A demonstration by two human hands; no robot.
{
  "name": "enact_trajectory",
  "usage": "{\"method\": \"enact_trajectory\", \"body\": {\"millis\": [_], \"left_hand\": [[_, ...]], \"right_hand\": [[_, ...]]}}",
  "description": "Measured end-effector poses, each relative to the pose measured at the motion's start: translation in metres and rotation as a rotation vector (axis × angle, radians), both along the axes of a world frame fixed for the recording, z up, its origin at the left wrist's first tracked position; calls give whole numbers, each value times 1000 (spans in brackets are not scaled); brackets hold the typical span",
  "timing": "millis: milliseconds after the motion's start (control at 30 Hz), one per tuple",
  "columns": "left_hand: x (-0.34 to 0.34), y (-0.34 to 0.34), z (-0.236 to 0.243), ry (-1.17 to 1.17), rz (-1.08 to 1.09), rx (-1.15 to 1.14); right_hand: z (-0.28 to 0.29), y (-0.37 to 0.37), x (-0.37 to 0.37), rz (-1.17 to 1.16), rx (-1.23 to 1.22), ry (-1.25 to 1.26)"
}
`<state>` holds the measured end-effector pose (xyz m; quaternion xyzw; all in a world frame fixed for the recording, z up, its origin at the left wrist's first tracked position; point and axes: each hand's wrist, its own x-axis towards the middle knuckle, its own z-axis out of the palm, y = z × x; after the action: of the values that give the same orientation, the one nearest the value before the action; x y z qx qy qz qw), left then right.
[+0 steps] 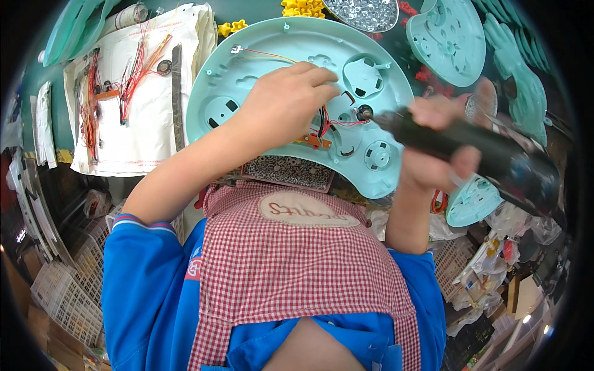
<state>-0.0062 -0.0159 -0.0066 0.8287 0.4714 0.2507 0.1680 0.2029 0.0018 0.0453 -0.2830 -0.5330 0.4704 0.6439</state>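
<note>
Head view: shell and driver

Shell: before me, hollow side up, presumably to bare its inside. Screws: at its near edge, likely for easy reach. My right hand: wrapped round the driver, tip near the black disc. My left hand: fingers bent, close together, over the wires; whether pinching any, I cannot tell.

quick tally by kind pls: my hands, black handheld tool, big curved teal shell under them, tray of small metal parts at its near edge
Hands: 2 (left hand, right hand)
Black handheld tool: 1
Big curved teal shell: 1
Tray of small metal parts: 1
Total: 5
</note>
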Motion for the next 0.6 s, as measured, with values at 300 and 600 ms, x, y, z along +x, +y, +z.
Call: {"method": "enact_trajectory", "body": {"millis": [300,600], "left_hand": [[-34,1,48,348,-135,153],[-46,-17,54,-313,-38,-475]], "right_hand": [[-19,-18,110,-708,-122,-355],[-4,-44,-4,-205,332,-719]]}}
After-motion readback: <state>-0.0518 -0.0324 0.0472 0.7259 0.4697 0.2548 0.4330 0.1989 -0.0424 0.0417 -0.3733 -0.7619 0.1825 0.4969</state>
